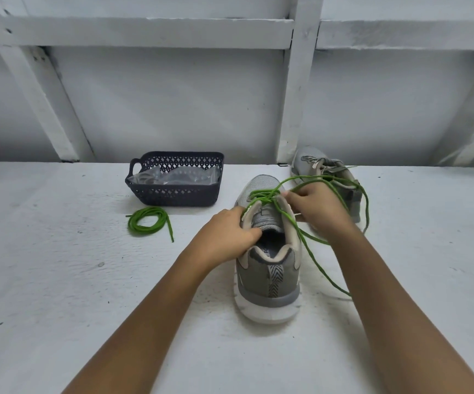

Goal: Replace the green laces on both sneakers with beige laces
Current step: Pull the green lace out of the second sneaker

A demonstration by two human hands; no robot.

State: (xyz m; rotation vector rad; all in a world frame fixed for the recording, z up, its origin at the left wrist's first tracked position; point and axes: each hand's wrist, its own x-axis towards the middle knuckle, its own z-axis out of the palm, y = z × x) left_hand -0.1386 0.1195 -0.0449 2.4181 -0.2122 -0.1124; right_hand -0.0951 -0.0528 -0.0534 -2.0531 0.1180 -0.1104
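Rough white-painted table (59, 280); perforated matt plastic basket (173, 191); mesh-cloth sneaker (267, 268); matt woven green lace (307, 245).

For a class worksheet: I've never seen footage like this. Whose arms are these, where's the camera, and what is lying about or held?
The picture comes from a camera worn on a person's head, looking down at their own bare arms. The left hand grips the near grey sneaker at its opening; the right hand pinches its loosened green lace. Behind stands a second grey sneaker. On the white surface lie a coiled green lace and a dark basket holding a clear plastic bag.
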